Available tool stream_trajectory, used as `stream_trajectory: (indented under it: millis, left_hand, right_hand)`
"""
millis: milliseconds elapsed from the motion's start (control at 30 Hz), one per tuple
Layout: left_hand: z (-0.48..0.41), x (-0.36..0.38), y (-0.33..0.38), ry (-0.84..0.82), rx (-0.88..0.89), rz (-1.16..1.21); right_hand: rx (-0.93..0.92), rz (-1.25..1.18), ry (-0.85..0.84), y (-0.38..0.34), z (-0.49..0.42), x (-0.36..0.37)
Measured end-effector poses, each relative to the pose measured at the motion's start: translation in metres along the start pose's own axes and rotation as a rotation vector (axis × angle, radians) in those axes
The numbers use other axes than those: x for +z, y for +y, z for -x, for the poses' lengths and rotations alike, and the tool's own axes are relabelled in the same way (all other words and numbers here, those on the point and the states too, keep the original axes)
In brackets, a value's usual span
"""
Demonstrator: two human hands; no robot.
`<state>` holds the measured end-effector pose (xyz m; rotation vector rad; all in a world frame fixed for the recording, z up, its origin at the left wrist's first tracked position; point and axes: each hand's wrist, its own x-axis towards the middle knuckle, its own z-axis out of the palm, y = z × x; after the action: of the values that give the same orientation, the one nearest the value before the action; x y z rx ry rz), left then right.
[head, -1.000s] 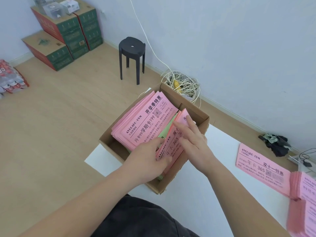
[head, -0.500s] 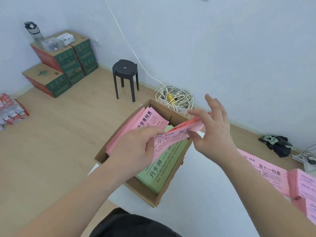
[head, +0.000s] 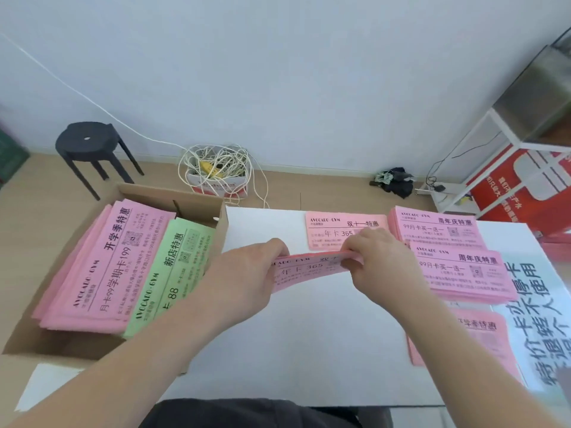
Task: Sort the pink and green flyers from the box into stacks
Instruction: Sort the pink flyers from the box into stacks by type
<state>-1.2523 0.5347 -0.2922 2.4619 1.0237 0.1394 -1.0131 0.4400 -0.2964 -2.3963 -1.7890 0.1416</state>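
White table [head: 309, 335]; the box [head: 197, 199] at its left holds pink flyers [head: 108, 257] and green flyers [head: 173, 267]. Left hand [head: 247, 273] and right hand [head: 380, 257] each have a grip clamped on one pink bunch [head: 309, 270] above the table.

The person's left hand [head: 247, 273] and right hand [head: 380, 264] are bare, and so are both forearms along all of their visible length above the desk [head: 309, 335]. Just below the desk's near edge shows a patch of dark charcoal, almost black clothing. Its fabric is plain, matte and soft-looking with a rounded outline. Whether it is a shirt or trousers cannot be told.
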Motion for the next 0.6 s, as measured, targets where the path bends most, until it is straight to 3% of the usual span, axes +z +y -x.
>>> stream_trajectory:
  millis: [233,400,600]
  left_hand:
    - [-0.014,0.068,0.008,-0.105,-0.004,-0.002]
    - [-0.006,0.078,-0.007,0.023,-0.066,0.030]
    - [0.002,0.087,-0.017,0.019,-0.235,0.369]
  right_hand:
    - [0.221,-0.242,0.008,0.046,0.046,0.056]
    - [0.347,-0.639,0.105,0.057,0.056,0.071]
    - [0.486,-0.850,0.126,0.048,0.055,0.073]
